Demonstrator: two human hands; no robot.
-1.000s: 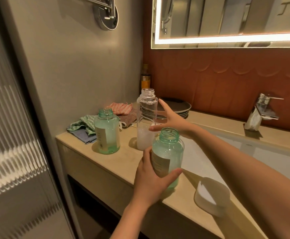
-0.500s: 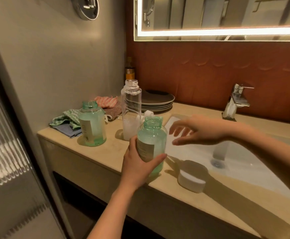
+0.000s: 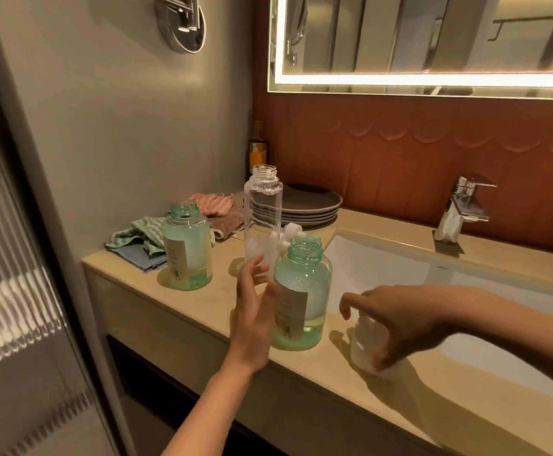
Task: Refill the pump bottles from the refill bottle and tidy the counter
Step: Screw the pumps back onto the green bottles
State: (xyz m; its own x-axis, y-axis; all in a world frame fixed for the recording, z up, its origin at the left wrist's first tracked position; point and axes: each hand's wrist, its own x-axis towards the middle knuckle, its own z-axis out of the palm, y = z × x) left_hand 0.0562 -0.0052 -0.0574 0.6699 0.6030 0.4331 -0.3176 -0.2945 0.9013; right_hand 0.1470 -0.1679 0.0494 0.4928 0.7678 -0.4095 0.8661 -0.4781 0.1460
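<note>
Uncapped green pump bottle (image 3: 303, 291) stands upright at the counter (image 3: 202, 311) front edge, with the clear refill bottle (image 3: 263, 218) at its 11 o'clock, the second green bottle (image 3: 187, 251) at 10, the left hand (image 3: 255, 311) at 9 with fingers straight and holding nothing, and the right hand (image 3: 397, 320) at 3 with fingers curved over a white object (image 3: 364, 353), grip not determinable.

dim, warm | lit mirror strip (image 3: 433, 81) glares | soft blur | edges bowed

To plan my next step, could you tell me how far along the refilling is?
Done: both green bottles stand uncapped, the refill bottle nearly empty. In hand: the right hand is over a white dish; the left hand is open. Left: refitting pumps, tidying cloths.
</note>
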